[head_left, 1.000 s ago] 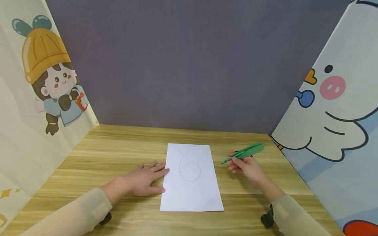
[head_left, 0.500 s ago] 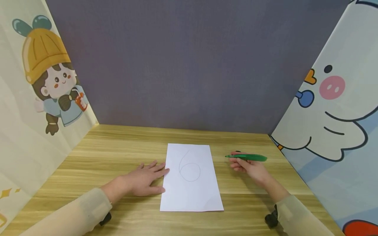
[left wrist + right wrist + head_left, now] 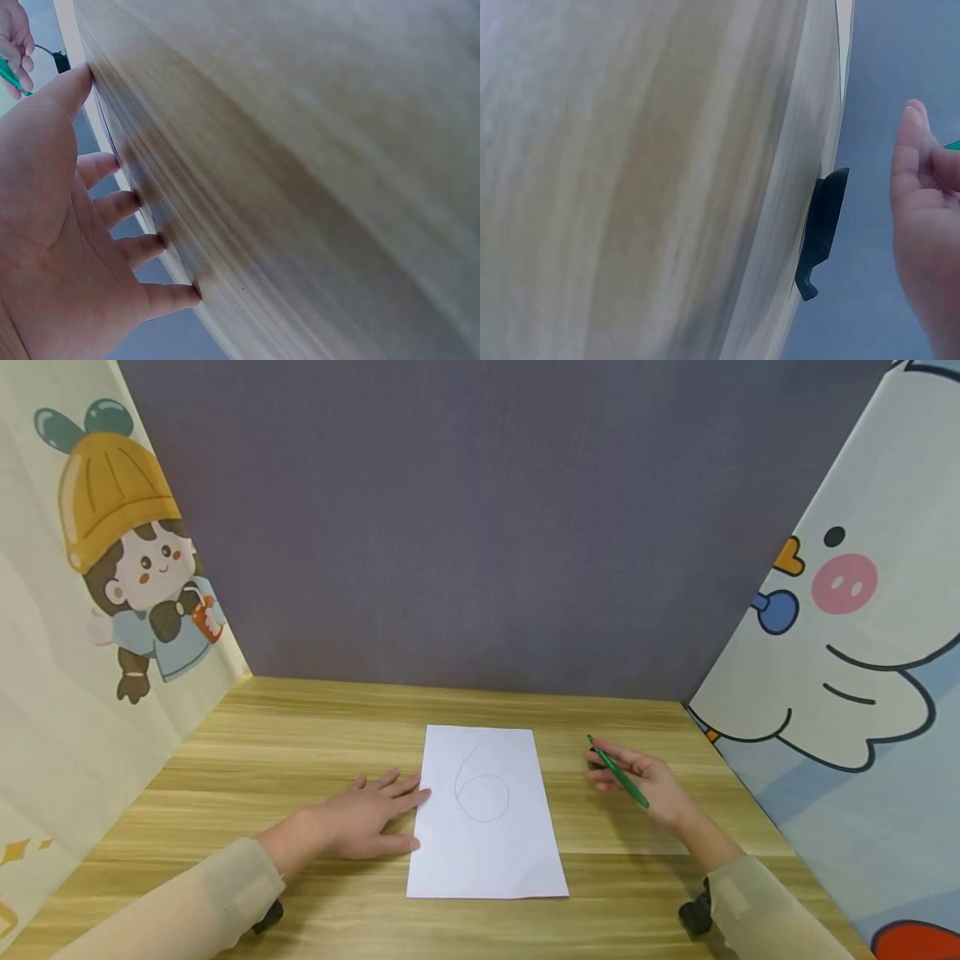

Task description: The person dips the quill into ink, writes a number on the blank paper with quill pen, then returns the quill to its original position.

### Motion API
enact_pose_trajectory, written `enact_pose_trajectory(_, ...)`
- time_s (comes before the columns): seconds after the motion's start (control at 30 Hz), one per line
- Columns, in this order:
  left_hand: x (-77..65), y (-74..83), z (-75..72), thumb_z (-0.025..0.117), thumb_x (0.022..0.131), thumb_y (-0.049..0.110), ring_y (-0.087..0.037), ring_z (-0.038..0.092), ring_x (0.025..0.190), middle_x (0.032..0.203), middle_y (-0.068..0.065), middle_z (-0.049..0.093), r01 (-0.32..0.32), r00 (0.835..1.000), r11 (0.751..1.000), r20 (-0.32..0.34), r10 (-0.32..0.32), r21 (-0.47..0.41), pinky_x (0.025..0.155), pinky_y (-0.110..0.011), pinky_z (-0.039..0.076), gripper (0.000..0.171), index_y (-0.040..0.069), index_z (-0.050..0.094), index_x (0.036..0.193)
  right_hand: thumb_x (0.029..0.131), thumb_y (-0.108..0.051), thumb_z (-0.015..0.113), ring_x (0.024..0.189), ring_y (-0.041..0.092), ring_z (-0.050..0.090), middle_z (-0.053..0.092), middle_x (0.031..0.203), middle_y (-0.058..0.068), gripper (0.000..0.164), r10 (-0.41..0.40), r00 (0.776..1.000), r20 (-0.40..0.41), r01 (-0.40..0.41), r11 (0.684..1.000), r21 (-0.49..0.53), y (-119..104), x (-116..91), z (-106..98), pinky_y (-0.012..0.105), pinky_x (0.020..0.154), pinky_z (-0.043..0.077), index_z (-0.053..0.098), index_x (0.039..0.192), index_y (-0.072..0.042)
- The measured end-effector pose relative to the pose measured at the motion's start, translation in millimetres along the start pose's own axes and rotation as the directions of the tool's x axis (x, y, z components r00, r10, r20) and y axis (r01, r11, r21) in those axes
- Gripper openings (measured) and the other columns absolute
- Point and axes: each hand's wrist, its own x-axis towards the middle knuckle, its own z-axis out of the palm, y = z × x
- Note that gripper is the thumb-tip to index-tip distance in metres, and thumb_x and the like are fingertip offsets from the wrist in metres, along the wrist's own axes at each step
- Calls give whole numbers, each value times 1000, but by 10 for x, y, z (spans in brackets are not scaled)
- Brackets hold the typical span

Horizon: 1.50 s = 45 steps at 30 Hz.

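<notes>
My left hand lies flat with fingers spread, its fingertips and thumb resting on the left edge of a white sheet of paper. On the sheet is a thin drawn line, a loop with a curved tail like a 6. To the right of the paper, my right hand holds a green leaf-shaped pen above the table, between thumb and fingers. The pen points up and away to the left, with its broad end toward my wrist. In the right wrist view, only a sliver of green shows beside the thumb.
A small black object stands on the wooden table; in the head view the right hand mostly hides it. A grey partition rises at the back. Printed cartoon panels flank the table on both sides.
The pen has swung round in my right hand, its broad end passing from the far right to near the wrist. The right hand shifted slightly right. Left hand and paper stayed put.
</notes>
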Motion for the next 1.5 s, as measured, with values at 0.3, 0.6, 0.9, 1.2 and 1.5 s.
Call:
enact_pose_trajectory(0.3, -7, 9, -7, 55, 108, 68, -49, 22, 168, 182, -12, 27, 2, 1000, 1000, 2, -2, -6, 124, -85, 22, 84, 21, 35, 174, 122, -18, 32, 128, 25, 74, 69, 145, -16, 52, 68, 997, -44, -65, 995, 72, 4, 24, -38, 40, 101, 64, 35, 170, 0)
enact_pose_trajectory(0.6, 15, 0, -4, 54, 108, 68, -47, 20, 169, 183, -10, 25, 17, 1000, 1000, 9, -17, -5, 125, -84, 21, 82, 24, 34, 174, 118, -29, 55, 113, 13, 76, 72, 148, -1, 60, 115, 984, -137, -108, 992, 58, -47, -22, -59, 29, 95, 64, 40, 169, -4)
enact_pose_trajectory(0.9, 19, -22, -1, 54, 108, 69, -45, 19, 170, 184, -9, 24, 29, 999, 1000, 14, -29, 3, 126, -82, 21, 82, 24, 34, 174, 118, -17, 54, 128, 1, 68, 60, 156, 29, 55, 115, 984, -139, -134, 982, -135, 16, -47, -203, 18, 94, 59, 41, 170, -9)
enact_pose_trajectory(1.2, 15, -27, 4, 53, 108, 69, -44, 18, 170, 184, -7, 23, 34, 999, 999, 20, -34, 4, 127, -82, 20, 82, 25, 33, 175, 113, -17, 64, 97, 1, 70, 74, 126, 14, 45, 196, 956, -218, -235, 957, -170, 80, -76, -331, 29, 83, 63, 51, 148, 8)
enact_pose_trajectory(1.5, 11, -23, -2, 53, 109, 69, -44, 17, 171, 184, -7, 23, 38, 999, 999, 21, -38, -1, 128, -81, 19, 82, 25, 33, 175, 112, -27, 68, 97, 1, 70, 72, 129, 16, 51, 229, 939, -258, -291, 928, -234, 133, -151, -477, 29, 84, 64, 57, 146, 9)
